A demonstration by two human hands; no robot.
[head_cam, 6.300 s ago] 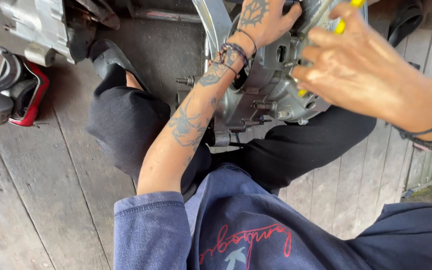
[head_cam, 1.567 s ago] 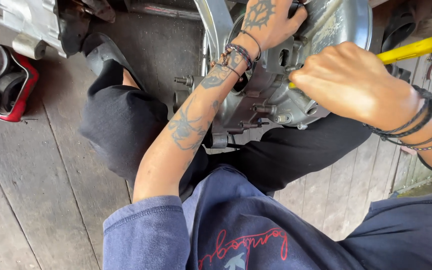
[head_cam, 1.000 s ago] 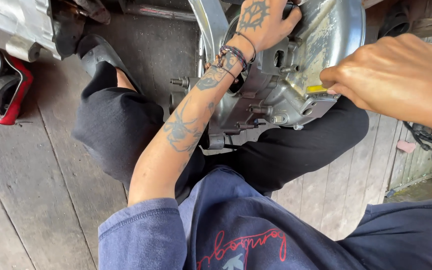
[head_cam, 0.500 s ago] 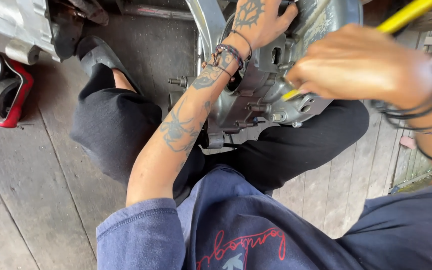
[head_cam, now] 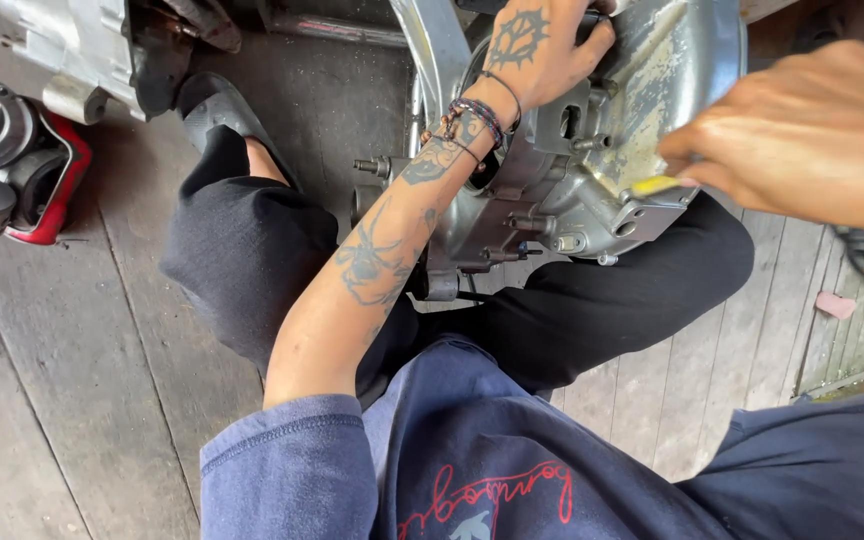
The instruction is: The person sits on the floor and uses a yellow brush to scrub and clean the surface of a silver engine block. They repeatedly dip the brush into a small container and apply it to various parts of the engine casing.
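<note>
Grey wooden floor planks (head_cam: 62,380) run under a seated person. At far left lies a red-and-black part (head_cam: 22,175). The left hand (head_cam: 542,50) clamps its grip over the top of a metal engine casing (head_cam: 592,170) resting on the lap. The right hand (head_cam: 812,135) pinches a yellow tool (head_cam: 655,185) against the casing's right edge.

Worn grey wooden plank floor (head_cam: 62,380), daylight; red-and-black tool (head_cam: 22,180) lying at left; small pink scrap (head_cam: 836,305) at right.

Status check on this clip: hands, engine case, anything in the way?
Left hand gripping engine case top. Right hand pinching yellow tool against case edge. Case propped between legs; nothing obstructing.
</note>
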